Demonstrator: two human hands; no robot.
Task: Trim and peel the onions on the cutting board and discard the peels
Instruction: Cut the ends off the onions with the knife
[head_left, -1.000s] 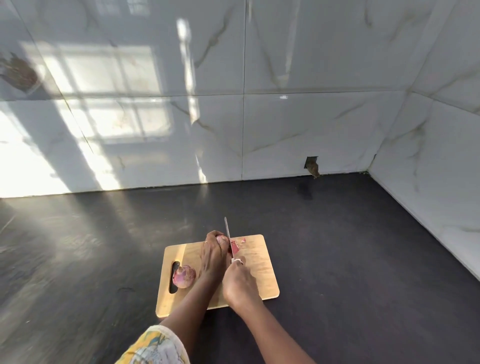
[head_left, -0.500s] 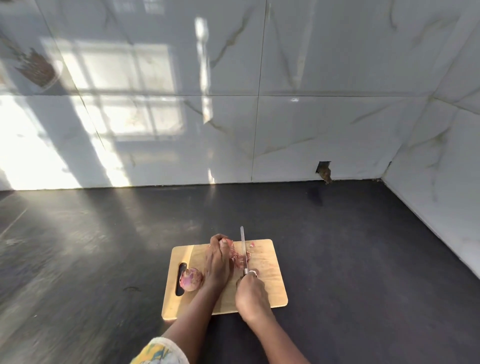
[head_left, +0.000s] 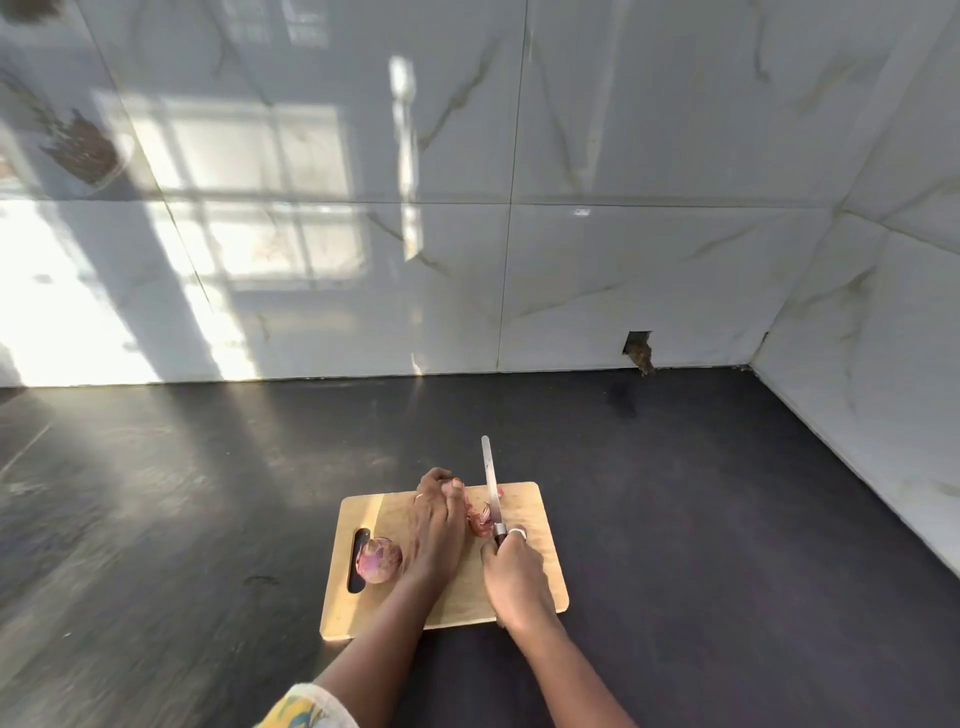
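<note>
Centrally on the dark grey countertop (head_left: 675, 519) lay a light wooden rectangular cutting board (head_left: 379, 519) with rounded corners and a slot handle at its left end. It served as the only carrier in view and held everything of the task. On it sat two reddish-purple onions. One round whole onion (head_left: 379, 561) rested beside the slot, just to the left of the left wrist and apart from the blade. The second onion (head_left: 460, 488) was mostly hidden under the left hand (head_left: 439, 525), whose fingers were curled down over it and held it against the board near the far edge; only a reddish sliver showed at the fingertips. A small cluster of pink peel scraps (head_left: 480, 519) lay between that hand and the blade.

One slim steel knife (head_left: 489, 483) pointed away from the person, its tip reaching past the board's far edge. The right hand (head_left: 514, 577) had its fingers wrapped tightly round the dark handle, a silver ring showing on one finger.

Two bare forearms crossed the near edge of the board, and a yellow-and-teal patterned sleeve (head_left: 301, 712) showed at the bottom. Behind rose a glossy white marble-veined tile wall (head_left: 623, 260), lit by window light on the left, with a small rough hole (head_left: 638, 351) at its foot.
</note>
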